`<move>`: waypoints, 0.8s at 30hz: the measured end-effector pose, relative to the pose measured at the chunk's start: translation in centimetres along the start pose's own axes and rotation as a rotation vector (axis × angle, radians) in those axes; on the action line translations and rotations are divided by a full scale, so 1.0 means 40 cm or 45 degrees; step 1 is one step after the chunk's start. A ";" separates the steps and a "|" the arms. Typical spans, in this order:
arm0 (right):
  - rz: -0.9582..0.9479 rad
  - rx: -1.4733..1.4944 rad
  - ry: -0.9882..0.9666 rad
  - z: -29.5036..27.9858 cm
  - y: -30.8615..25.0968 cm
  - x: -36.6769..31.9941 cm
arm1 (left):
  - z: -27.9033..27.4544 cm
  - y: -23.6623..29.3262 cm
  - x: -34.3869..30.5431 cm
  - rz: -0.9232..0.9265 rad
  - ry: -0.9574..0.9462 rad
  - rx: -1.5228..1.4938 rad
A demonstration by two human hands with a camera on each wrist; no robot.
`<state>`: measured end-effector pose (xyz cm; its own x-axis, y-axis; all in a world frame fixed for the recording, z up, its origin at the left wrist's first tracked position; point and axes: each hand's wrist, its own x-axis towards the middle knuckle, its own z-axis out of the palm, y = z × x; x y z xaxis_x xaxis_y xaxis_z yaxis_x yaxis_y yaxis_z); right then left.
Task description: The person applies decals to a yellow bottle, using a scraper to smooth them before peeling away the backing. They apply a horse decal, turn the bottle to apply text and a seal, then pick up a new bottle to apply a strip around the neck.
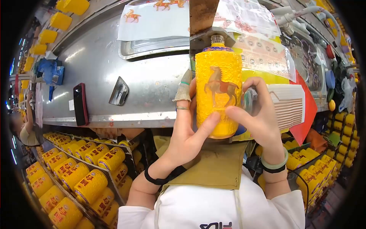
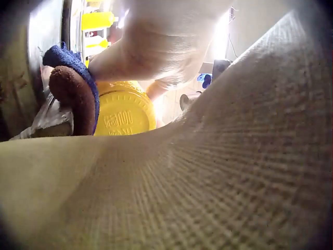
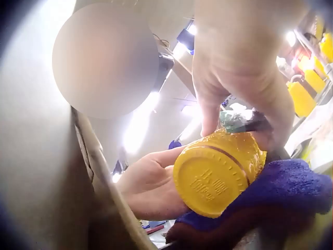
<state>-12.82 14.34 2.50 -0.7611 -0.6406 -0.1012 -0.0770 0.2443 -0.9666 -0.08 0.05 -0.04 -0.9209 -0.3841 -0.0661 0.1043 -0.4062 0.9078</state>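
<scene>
A yellow embossed glass bottle point(image 1: 218, 91) with a horse decal point(image 1: 221, 87) lies tilted toward me over the bench edge, its bare clear neck pointing away. My left hand point(image 1: 185, 133) grips it from the left, thumb across the lower front and the other fingers partly hidden behind it. A cloth finger cot point(image 1: 183, 91) covers one finger. From the right, my right hand point(image 1: 263, 122) holds the bottle with its thumb on the front below the horse and the index finger bent at the side. In the right wrist view, the bottle's round base point(image 3: 210, 181) shows between both hands, above a blue cloth point(image 3: 291, 182).
Decal sheets point(image 1: 263, 55) lie beyond the bottle, and a stack of white sheets point(image 1: 288, 105) is at right. A phone point(image 1: 80, 105) and a dark scraper-like blade point(image 1: 119, 91) rest on the metal bench point(image 1: 152, 80). Crates of yellow bottles point(image 1: 91, 185) stand below left.
</scene>
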 end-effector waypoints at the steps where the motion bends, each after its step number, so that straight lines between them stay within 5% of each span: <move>1: 0.015 0.052 0.007 0.004 0.007 0.001 | 0.000 0.000 0.000 0.000 -0.001 -0.001; 18: 0.105 0.214 0.103 -0.007 -0.070 -0.002 | -0.019 -0.006 0.000 0.056 -0.128 0.205; 20: -0.374 -0.305 0.050 -0.028 -0.077 0.012 | -0.004 -0.005 -0.001 0.052 -0.076 0.147; 24: -0.615 -0.671 -0.176 -0.012 -0.150 0.016 | 0.000 0.002 0.004 0.061 -0.056 0.136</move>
<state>-13.16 12.82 8.36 -0.4780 -0.8433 0.2456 -0.7105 0.2069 -0.6726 -0.22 -0.03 0.02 -0.9318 -0.3630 -0.0052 0.1103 -0.2969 0.9485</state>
